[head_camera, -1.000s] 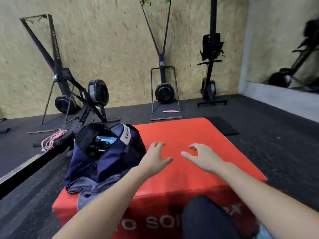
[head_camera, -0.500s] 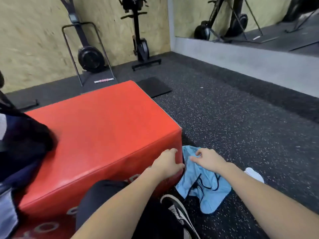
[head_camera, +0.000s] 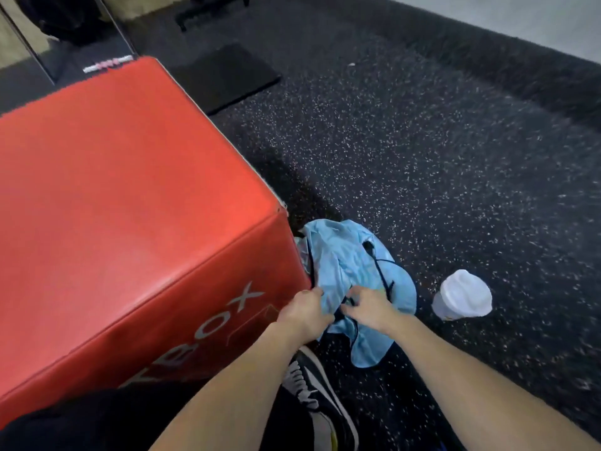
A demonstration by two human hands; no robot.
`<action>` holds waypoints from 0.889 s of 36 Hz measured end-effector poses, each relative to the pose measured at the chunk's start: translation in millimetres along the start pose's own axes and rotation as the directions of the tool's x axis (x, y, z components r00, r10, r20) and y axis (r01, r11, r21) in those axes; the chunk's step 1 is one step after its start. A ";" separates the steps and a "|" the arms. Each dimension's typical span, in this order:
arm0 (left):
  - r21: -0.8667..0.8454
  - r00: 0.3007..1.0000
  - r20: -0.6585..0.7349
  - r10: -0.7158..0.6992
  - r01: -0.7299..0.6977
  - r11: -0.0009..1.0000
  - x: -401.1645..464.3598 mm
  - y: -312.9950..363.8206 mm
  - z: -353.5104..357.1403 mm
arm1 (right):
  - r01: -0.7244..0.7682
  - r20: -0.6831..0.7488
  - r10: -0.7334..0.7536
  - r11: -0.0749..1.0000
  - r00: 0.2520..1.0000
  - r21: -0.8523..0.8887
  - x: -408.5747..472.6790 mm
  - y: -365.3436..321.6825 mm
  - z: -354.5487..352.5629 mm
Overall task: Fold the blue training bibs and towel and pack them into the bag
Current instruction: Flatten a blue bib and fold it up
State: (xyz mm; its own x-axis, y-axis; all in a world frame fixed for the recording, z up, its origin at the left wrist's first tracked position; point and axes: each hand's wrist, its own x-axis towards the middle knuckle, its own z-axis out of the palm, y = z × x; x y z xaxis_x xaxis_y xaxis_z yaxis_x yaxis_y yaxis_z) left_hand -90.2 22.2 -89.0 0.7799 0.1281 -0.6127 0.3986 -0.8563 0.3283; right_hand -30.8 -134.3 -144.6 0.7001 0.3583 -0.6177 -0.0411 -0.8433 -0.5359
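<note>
A crumpled light blue training bib [head_camera: 344, 265] with dark trim lies on the speckled floor at the right corner of the red box [head_camera: 123, 203]. My left hand [head_camera: 304, 309] grips the bib's near left edge with curled fingers. My right hand [head_camera: 369, 305] pinches the cloth and its dark trim just beside it. The bag is out of view, and I see no towel.
A white lidded cup [head_camera: 461, 299] stands on the floor right of the bib. My black shoe [head_camera: 320, 395] and dark-clothed knee sit below the hands. A black mat [head_camera: 224, 76] lies beyond the box. Gym machine bases stand at the far left.
My view has swung down and right, off the box top and bag, to the floor. Both hands dropped from above the box onto the bib and closed on it.
</note>
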 end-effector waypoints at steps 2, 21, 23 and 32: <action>0.015 1.000 0.010 -0.014 0.014 1.000 12.2 -5.1 7.9 | 0.001 0.011 -0.001 1.000 1.000 0.011 13.8 4.6 8.6; -0.132 0.999 -0.006 -0.046 0.045 0.990 10.1 -20.4 -6.5 | 0.016 -0.064 0.009 0.927 0.998 0.374 11.7 -20.9 21.0; -0.150 0.999 -0.032 -0.024 0.019 0.988 -2.1 -8.3 -20.6 | 0.067 -0.159 -0.002 0.912 0.987 0.405 -4.7 -32.4 7.5; -0.233 0.958 -0.272 0.092 -0.158 0.960 -87.4 28.7 -78.1 | 0.380 -0.449 -0.171 0.819 0.877 0.431 -99.3 -90.9 -72.1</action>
State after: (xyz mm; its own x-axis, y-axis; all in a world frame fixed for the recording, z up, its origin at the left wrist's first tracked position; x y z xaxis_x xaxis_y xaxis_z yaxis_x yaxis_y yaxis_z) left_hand -109.2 25.5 30.1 0.9149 0.1800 -0.3612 0.3714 -0.7257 0.5792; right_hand -45.1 -122.1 7.0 0.9410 0.2786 -0.1922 -0.0752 -0.3816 -0.9213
